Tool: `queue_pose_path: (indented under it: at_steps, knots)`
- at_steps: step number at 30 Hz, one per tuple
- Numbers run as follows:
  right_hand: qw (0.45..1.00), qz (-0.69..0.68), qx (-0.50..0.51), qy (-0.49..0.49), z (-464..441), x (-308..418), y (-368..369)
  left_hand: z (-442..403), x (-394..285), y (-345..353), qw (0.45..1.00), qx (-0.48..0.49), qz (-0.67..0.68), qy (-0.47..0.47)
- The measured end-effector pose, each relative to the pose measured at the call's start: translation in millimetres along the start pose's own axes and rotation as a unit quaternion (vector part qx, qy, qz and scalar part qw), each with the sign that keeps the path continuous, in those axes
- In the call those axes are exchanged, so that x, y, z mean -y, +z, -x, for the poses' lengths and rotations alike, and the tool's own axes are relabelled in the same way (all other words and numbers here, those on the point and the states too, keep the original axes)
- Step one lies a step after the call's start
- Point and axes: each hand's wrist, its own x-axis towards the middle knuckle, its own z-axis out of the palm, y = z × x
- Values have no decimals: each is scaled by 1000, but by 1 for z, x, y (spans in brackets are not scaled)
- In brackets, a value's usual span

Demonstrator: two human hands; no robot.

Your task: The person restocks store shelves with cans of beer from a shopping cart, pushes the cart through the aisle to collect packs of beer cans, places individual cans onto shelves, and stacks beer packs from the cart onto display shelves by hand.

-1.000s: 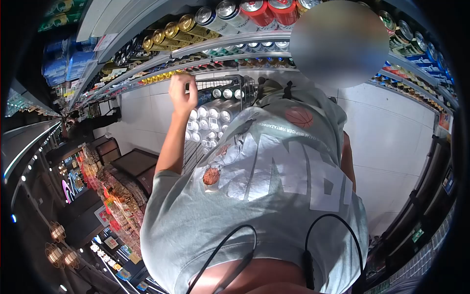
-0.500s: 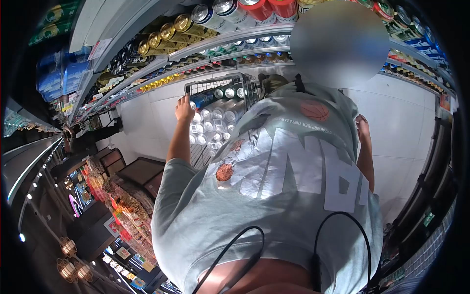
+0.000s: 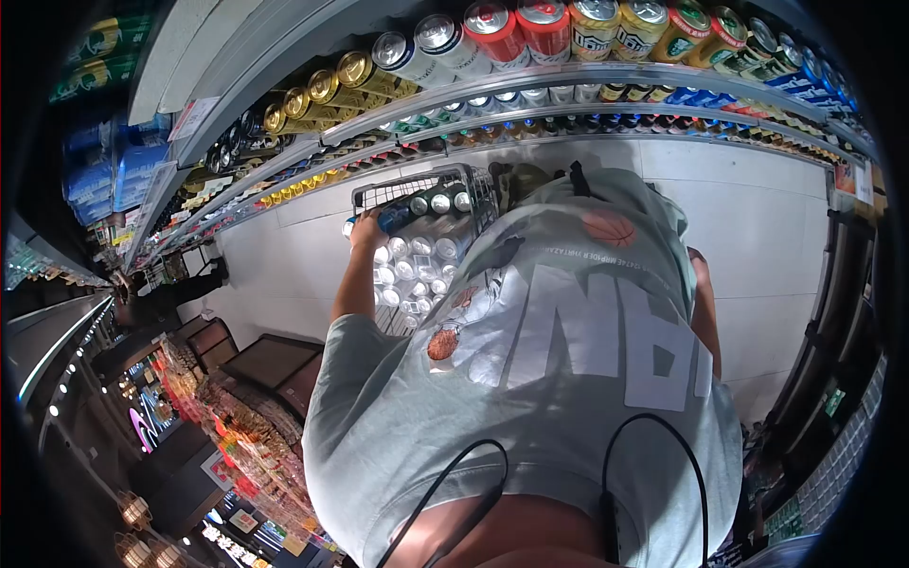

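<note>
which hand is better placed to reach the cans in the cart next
Probably the left. The left hand is at the cart, right beside the cans; the right hand is across the body, farther from them.

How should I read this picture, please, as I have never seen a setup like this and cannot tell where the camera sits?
There is no machine here: a person works with bare hands. A head-worn camera looks forward and down, so the person's own grey-green T-shirt fills the lower middle, and the wide lens bends everything.

The left hand is at a wire shopping cart, its fingers on what looks like a blue can; whether it is gripped is unclear. The right hand hangs by the shirt, partly hidden, so I cannot tell whether it holds anything.

In the cart are many silver-topped cans. Ahead, shelves carry rows of drinks, including red cans and gold-topped cans.
</note>
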Motion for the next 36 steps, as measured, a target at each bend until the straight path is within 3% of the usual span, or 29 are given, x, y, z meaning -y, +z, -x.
queue_pose_path:
  at_steps: [6,9,15,17,20,25,27,29,33,36]
  knots:
    - [998,62,-21,-23,-2,27,30,7,-6,-9,1000,14,-11,9]
    - [997,23,34,-61,-13,24,39,15,-18,-24,1000,20,-12,3]
    - [996,80,13,25,4,62,68,30,-20,-43,998,13,54,-3]
    - [992,113,19,42,-5,67,65,50,-26,-68,996,-27,85,16]
    - [989,140,34,40,-22,78,57,68,-14,-91,974,-122,151,119]
    - [982,185,34,12,-41,121,62,139,-42,-207,946,-117,256,162]
    - [981,187,42,0,-48,140,69,177,-67,-269,953,-104,251,132]
    - [981,185,57,-12,-55,153,77,201,-80,-309,931,-176,247,203]
    - [981,172,89,-34,-68,160,94,221,-88,-371,882,-206,325,273]
    - [984,158,77,-28,-79,150,100,227,-105,-411,812,-265,379,356]
